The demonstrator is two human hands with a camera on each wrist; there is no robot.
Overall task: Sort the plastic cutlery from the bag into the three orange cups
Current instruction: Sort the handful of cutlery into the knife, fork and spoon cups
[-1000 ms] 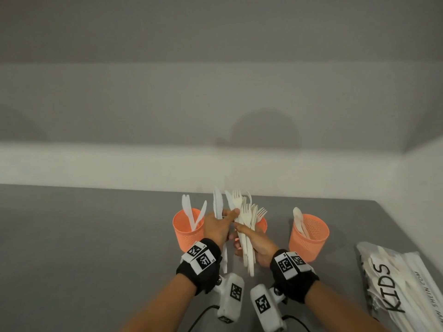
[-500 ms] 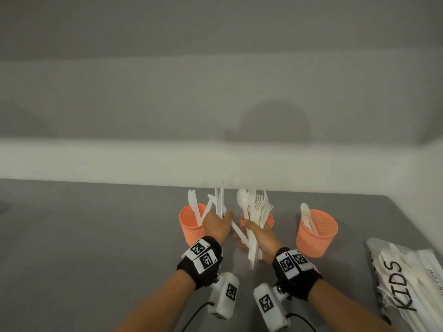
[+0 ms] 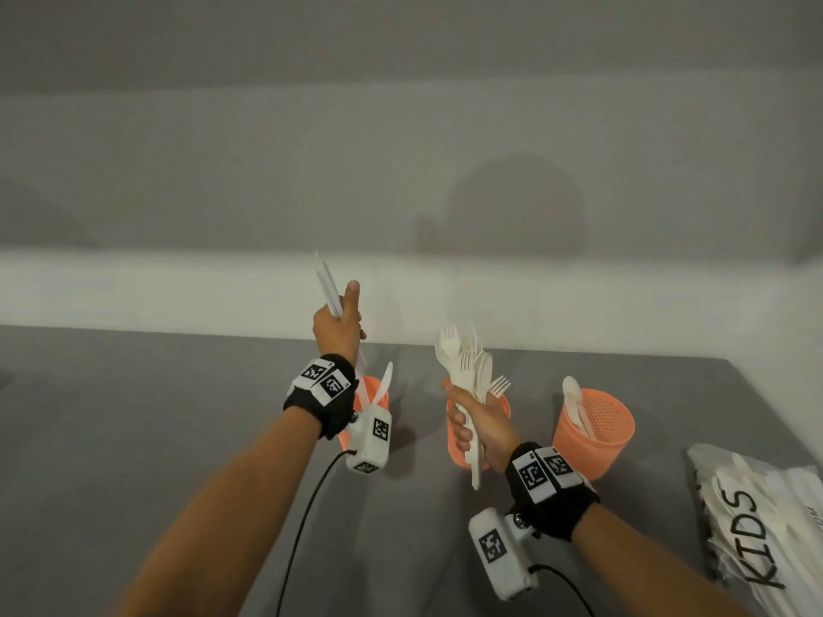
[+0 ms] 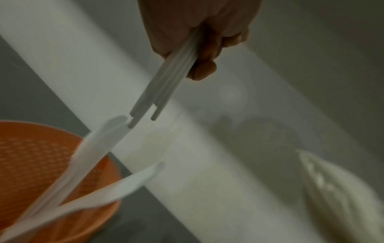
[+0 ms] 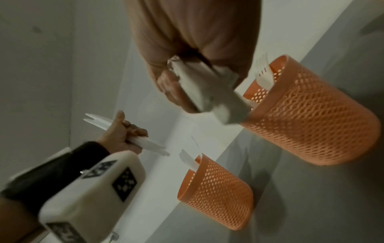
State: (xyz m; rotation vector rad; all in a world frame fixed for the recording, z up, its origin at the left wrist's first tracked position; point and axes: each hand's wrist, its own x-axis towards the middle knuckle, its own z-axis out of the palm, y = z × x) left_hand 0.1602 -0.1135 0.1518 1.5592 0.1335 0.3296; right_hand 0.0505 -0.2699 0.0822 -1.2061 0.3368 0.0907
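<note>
My left hand (image 3: 338, 325) is raised above the left orange cup (image 3: 376, 391) and grips a few white knives (image 3: 327, 285), blades up; their handle ends (image 4: 145, 113) hang just over the knives standing in that cup (image 4: 51, 164). My right hand (image 3: 476, 420) holds a bundle of white forks and spoons (image 3: 467, 371) upright in front of the middle orange cup (image 3: 458, 452), which holds a fork (image 5: 264, 72). The right orange cup (image 3: 596, 443) holds spoons (image 3: 574, 400). The cutlery bag (image 3: 766, 518) lies at the right edge.
All three cups stand in a row on a grey table (image 3: 133, 438) that meets a white wall ledge (image 3: 178, 287) behind them. A black cable (image 3: 303, 518) runs from my left wrist camera down toward the near edge.
My left hand pulled knives out of the bundle and lifted them up and left over the left cup. My right hand kept the remaining forks and spoons and drew slightly right.
</note>
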